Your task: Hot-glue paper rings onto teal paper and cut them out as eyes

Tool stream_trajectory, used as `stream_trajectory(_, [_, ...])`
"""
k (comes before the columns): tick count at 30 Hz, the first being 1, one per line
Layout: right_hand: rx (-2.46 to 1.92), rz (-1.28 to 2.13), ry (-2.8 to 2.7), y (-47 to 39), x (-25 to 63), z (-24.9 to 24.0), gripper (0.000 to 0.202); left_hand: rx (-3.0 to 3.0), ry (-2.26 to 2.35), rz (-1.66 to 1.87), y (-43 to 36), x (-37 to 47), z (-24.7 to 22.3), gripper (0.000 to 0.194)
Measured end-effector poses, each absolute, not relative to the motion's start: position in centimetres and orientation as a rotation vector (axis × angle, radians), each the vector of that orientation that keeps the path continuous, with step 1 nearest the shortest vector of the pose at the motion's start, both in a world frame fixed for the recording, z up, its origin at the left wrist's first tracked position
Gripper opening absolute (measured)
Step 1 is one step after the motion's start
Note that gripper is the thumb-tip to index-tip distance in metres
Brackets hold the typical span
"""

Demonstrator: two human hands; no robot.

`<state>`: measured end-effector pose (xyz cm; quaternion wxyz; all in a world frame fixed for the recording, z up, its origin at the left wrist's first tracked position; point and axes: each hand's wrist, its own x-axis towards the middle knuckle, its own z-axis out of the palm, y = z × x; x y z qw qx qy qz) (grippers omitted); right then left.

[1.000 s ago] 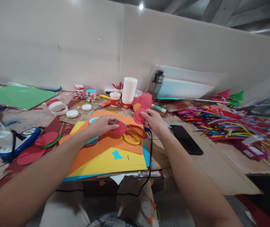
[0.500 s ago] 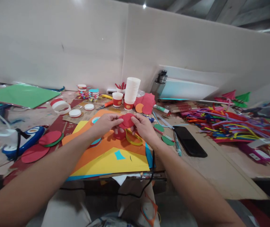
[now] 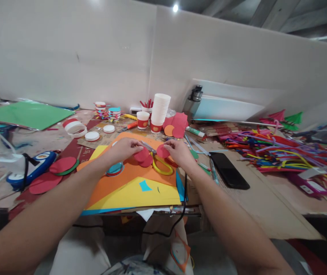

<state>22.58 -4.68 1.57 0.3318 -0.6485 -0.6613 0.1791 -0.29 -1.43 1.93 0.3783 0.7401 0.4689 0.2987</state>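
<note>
My left hand (image 3: pixel 125 149) pinches the edge of a red paper circle (image 3: pixel 141 154) between thumb and fingers. A second red paper circle (image 3: pixel 162 151) is pinched in my right hand (image 3: pixel 179 152), a short gap to the right. Below my left hand's circle, another red paper circle (image 3: pixel 146 163) rests on the orange paper sheet (image 3: pixel 135 175). Between and just below the hands lie scissors (image 3: pixel 163 169) with yellow handles, their blades pointing away to the left. A round cut piece with a blue face (image 3: pixel 115 168) sits near my left wrist.
Yellow paper (image 3: pixel 129 194) lies under the orange sheet. Red circles (image 3: pixel 45 182) and a blue corded tool (image 3: pixel 31 168) are at left. Stacked paper cups (image 3: pixel 160 110) stand behind. A black phone (image 3: pixel 229 170) and many pipe cleaners (image 3: pixel 280 149) are at right.
My hands have moved apart, splitting the red paper circles they held together, one now in each hand. The scissors between them show more fully, blades included.
</note>
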Motion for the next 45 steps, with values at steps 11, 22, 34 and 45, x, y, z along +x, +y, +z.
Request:
stream_trajectory(11, [-1.602,0.922,-1.513,-4.6,21.1,1.6,0.015,1.677,1.310,0.724,-1.2,-0.4,2.0,0.014])
stream_trajectory(22, [-1.779,0.561,-1.636,-2.2,20.9,2.5,0.033,1.301,1.151,0.834,-0.6,-0.9,1.4,0.010])
stream_trajectory(34, [-1.965,0.131,-2.435,-7.5,20.3,2.7,0.037,0.999,0.901,1.430,1.2,-2.9,2.7,0.016])
stream_trajectory(45, [-1.678,0.260,-2.087,-6.3,21.4,3.1,0.060,1.102,0.955,1.323,1.4,-2.9,2.5,0.017])
